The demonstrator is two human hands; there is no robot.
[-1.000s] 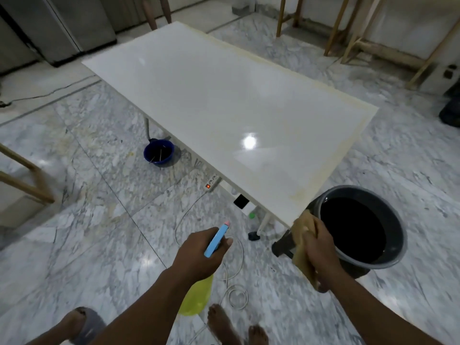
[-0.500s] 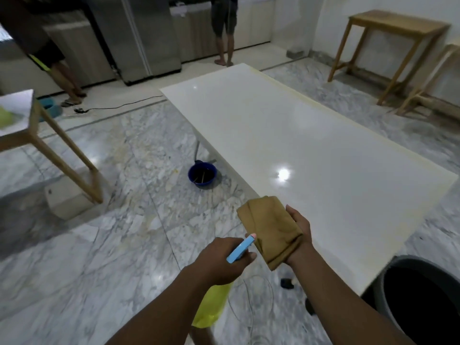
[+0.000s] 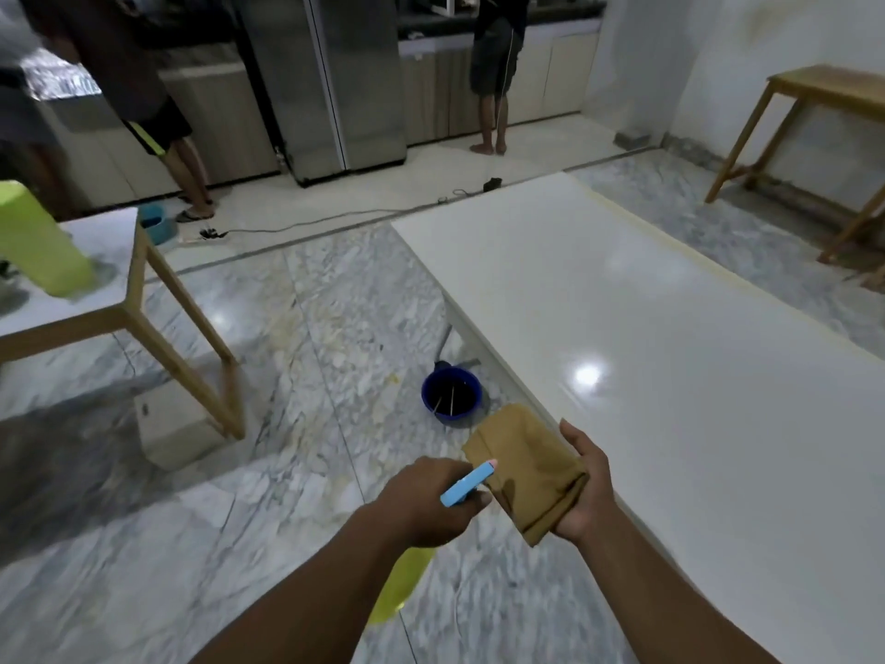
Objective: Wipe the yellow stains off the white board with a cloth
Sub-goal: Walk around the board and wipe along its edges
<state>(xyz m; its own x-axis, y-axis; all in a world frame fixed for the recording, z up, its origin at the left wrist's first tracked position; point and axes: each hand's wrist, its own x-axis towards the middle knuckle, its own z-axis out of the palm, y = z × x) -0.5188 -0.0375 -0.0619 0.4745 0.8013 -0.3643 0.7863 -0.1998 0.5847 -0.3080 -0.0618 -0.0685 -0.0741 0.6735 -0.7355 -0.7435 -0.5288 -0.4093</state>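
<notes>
- Right hand (image 3: 586, 491) is palm-up and holds the folded brown cloth (image 3: 527, 472), thumb against its edge. The fingers are hidden underneath.
- The cloth is in the air just beside the board's (image 3: 670, 376) near-left edge, not on it yet.
- Left hand (image 3: 431, 500) is wrapped round the neck of a spray bottle (image 3: 402, 591), nozzle aimed at the cloth.
- The cloth looks soft, light and floppy. I'd keep it folded as a pad and press with flat fingers on top so it doesn't bunch up.
- The board looks glossy, so probably slick. The cloth should glide, maybe skid if it's wet.
- The yellow stains (image 3: 670, 246) run along the far edge, well apart from the cloth, so it's a reach.
</notes>
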